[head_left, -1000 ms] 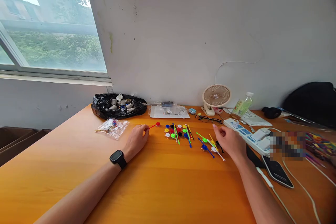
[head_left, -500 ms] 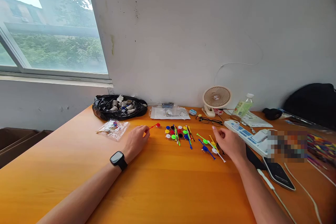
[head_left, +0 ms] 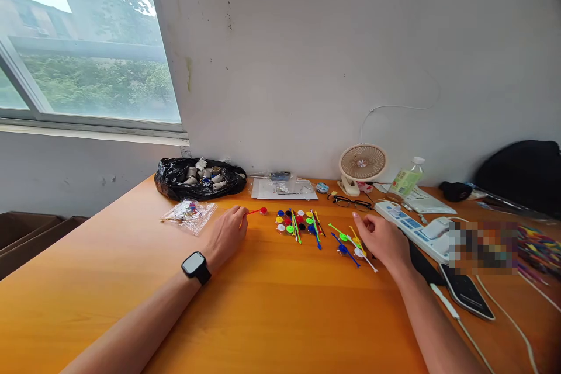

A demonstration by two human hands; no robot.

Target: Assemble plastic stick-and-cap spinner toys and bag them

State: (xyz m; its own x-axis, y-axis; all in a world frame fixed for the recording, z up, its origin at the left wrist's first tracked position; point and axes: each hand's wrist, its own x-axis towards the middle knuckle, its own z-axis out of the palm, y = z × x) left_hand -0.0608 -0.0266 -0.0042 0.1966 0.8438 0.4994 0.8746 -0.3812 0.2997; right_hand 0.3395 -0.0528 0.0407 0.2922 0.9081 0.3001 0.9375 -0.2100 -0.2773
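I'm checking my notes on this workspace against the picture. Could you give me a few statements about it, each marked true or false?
1. The fingers of the left hand are at one end of a red plastic spinner. True.
2. The smartwatch is worn on the right wrist. False: it is on the left one.
3. In the picture, the clip-on fan stands to the left of the green-labelled bottle. True.
4. The eyeglasses lie on the windowsill. False: they lie on the table, in front of the fan.
5. The right hand is nearer the power strip than the red spinner. True.
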